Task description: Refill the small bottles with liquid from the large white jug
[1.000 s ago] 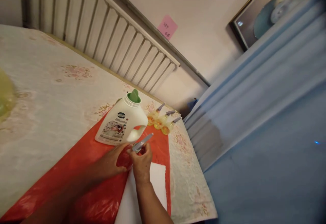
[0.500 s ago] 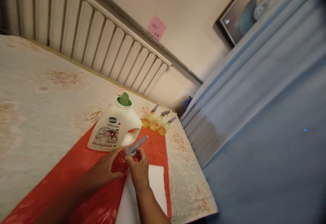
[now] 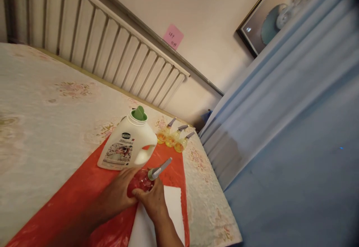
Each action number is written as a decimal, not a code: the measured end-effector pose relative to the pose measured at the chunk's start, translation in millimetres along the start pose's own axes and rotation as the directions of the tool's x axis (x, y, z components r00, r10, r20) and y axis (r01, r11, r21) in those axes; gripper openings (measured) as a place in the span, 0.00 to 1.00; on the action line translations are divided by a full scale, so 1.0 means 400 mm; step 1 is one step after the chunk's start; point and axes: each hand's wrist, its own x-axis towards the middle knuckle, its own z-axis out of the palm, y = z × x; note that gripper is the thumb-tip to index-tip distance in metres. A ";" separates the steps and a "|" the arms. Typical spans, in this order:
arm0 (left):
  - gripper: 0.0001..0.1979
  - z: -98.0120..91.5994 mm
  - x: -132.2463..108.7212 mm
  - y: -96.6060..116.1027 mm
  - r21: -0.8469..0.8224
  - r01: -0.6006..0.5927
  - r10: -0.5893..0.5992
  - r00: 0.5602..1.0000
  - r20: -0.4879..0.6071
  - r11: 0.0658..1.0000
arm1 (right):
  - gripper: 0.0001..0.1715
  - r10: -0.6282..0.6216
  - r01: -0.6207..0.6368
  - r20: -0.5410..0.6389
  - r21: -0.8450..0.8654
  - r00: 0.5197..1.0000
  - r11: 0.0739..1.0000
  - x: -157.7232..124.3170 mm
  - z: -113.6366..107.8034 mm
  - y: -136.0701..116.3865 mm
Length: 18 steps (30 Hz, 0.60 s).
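Observation:
Between my hands is a small clear pump bottle (image 3: 141, 180) with reddish colour showing through it and a grey pump head (image 3: 160, 168), tilted up to the right. My left hand (image 3: 125, 187) is wrapped round the bottle's left side. With fingers curled, my right hand (image 3: 153, 201) grips it from the right, the thumb on its lower front. Just behind stands a large white detergent jug (image 3: 127, 146) with a label, a side handle and a green spout in its open mouth. Red plastic sheeting (image 3: 78, 194) and a white sheet (image 3: 171, 206) lie beneath.
Several yellowish pump bottles (image 3: 171, 138) with grey heads stand in a row beyond the jug. A floral cloth (image 3: 64, 119) covers the table, whose right edge borders a blue curtain (image 3: 275, 157). A radiator (image 3: 112, 45) runs along the wall behind.
The pump bottle has tipped to the right, its head moving right and showing more of its collar. My right hand has shifted from the collar down onto the bottle's body.

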 end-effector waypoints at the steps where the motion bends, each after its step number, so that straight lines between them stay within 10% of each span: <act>1: 0.32 0.002 -0.001 -0.001 -0.004 0.000 0.000 1.000 -0.007 1.000 | 0.29 -0.022 0.021 -0.019 -0.020 1.000 1.000 -0.002 -0.001 -0.003; 9: 0.40 0.017 0.014 -0.015 -0.180 0.064 -0.064 0.998 0.006 0.982 | 0.17 -0.105 0.094 -0.137 -0.085 0.985 0.992 0.043 -0.084 -0.030; 18: 0.26 0.032 0.019 -0.017 -0.238 0.195 -0.170 0.978 0.123 0.952 | 0.23 -0.153 -0.034 -0.429 -0.398 0.890 0.917 0.271 -0.293 0.049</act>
